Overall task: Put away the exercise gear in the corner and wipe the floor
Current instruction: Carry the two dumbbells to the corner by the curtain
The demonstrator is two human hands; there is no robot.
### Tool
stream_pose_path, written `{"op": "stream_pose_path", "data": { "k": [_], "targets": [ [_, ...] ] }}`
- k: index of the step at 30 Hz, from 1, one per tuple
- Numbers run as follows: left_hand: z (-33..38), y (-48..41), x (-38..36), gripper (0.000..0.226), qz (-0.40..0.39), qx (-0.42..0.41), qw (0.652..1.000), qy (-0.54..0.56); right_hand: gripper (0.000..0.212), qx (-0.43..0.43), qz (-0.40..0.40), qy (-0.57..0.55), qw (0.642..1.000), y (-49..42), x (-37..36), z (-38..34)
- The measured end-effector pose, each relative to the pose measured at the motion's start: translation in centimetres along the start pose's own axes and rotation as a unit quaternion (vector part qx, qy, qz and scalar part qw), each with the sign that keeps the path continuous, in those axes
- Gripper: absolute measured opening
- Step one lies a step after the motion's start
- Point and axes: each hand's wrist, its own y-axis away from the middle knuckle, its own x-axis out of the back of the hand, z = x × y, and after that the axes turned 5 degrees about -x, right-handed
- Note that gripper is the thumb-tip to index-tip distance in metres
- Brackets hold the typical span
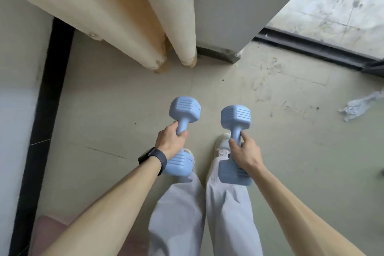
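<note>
two pale blue dumbbells hang above the floor [128,97], one in each fist. the left hand [170,139] curls round the handle of the left dumbbell [184,110], a dark watch [152,157] on its wrist. the right hand [245,150] wraps the handle of the right dumbbell [235,118]. cream curtains [116,16] fall into the corner ahead, and a crumpled cloth [361,106] lies on the dirty floor at right.

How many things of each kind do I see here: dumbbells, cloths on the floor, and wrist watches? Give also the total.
Dumbbells: 2, both blue, one gripped in the left hand, one in the right hand
Cloth on the floor: 1
Watch: 1, on the left wrist
Total: 4
</note>
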Motion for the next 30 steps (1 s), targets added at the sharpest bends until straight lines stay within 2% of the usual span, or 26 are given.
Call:
{"op": "stream_pose_path", "data": {
  "k": [9, 16, 18, 20, 23, 27, 30],
  "targets": [
    [0.7, -16.2, -5.3, 0.013, 0.009, -0.046, 0.999, -0.006, 0.013, 0.035, 0.038, -0.078, 0.996, -15.6, -4.0, -0.9],
    [1.9, -24.8, -6.1, 0.018, 0.057, -0.075, 0.993, 0.068, 0.013, 0.102, 0.056, -0.147, 0.982, -23.2, -4.8, -4.3],
    [2.3, -26.2, -6.0, 0.020, 0.069, -0.081, 0.989, 0.102, 0.011, 0.118, 0.061, -0.154, 0.979, -24.5, -4.8, -5.4],
    [2.6, -27.3, -5.9, 0.037, 0.076, -0.082, 0.985, 0.133, 0.010, 0.128, 0.069, -0.156, 0.977, -25.4, -5.0, -6.3],
    [2.9, -28.7, -5.5, 0.051, 0.088, -0.084, 0.983, 0.141, 0.020, 0.140, 0.075, -0.167, 0.973, -26.7, -6.0, -7.0],
    [1.9, -30.3, -5.0, 0.057, 0.078, -0.080, 0.988, 0.107, 0.034, 0.155, 0.082, -0.188, 0.966, -28.0, -8.0, -7.4],
    [1.6, -30.6, -4.7, 0.054, 0.059, -0.083, 0.991, 0.089, 0.036, 0.148, 0.080, -0.194, 0.967, -28.4, -8.4, -7.7]
  ]
}}
